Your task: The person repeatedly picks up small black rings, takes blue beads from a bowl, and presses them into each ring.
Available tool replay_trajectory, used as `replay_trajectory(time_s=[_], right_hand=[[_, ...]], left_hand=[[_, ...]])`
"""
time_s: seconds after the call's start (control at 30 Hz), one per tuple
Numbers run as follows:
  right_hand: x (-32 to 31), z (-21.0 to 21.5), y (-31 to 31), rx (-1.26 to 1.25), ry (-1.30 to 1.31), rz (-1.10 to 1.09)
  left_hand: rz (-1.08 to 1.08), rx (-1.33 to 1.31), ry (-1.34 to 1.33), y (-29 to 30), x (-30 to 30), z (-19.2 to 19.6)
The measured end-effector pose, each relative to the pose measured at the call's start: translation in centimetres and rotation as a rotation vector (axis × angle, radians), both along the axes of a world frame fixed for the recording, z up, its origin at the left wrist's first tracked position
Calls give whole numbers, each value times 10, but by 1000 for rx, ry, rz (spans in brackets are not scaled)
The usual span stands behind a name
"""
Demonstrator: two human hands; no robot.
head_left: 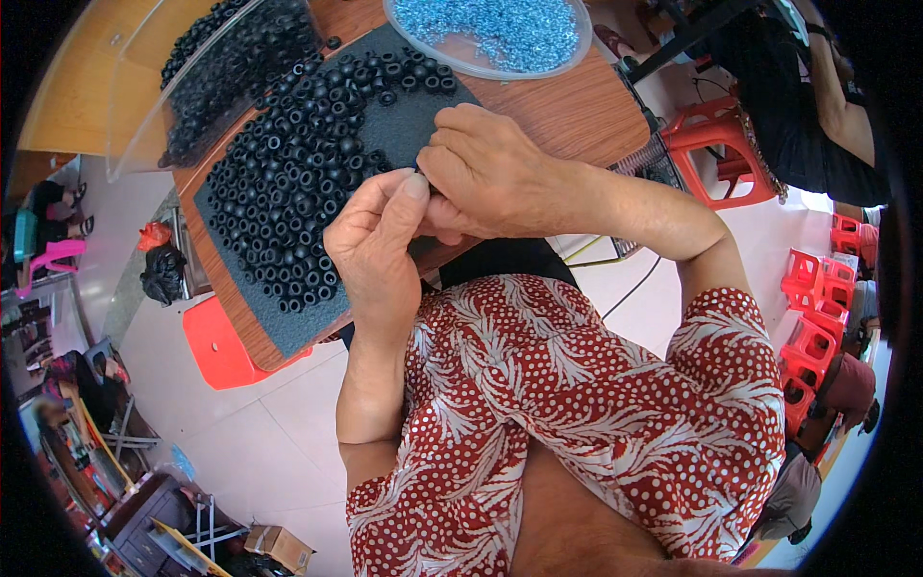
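My left hand (380,231) and my right hand (486,173) meet over the near edge of a dark grey mat (409,125). The fingers of both are pinched together, fingertip to fingertip. Whatever they grip is hidden or too small to make out. Beside my left hand, a wide spread of black ring-shaped beads (288,183) covers much of the mat. A clear plastic bin (144,106) tipped toward the mat at the far left holds more of the same black pieces.
A round clear tub (583,48) of small blue glittering beads sits at the table's far side. The wooden tabletop (577,115) ends close to my lap. Red plastic stools (226,346) stand around on the pale floor. Another person (836,115) sits at the far right.
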State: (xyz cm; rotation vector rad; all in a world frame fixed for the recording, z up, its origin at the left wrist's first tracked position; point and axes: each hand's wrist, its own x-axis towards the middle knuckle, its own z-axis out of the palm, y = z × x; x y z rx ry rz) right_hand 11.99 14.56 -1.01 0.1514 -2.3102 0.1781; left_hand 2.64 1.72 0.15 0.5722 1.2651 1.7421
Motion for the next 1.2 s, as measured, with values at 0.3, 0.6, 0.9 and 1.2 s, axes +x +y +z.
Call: replay_trajectory(time_s=[0.3, 0.6, 0.9, 1.2], right_hand=[[2, -1, -2, -26, -106, 9], [3, 1, -1, -47, -122, -3], [10, 7, 4, 41, -197, 32], [8, -1, 6, 29, -131, 107]], left_hand=[[49, 35, 160, 4, 1, -9], [38, 36, 164, 1, 2, -7], [-92, -40, -53, -9, -4, -9], [-25, 20, 15, -8, 9, -10]])
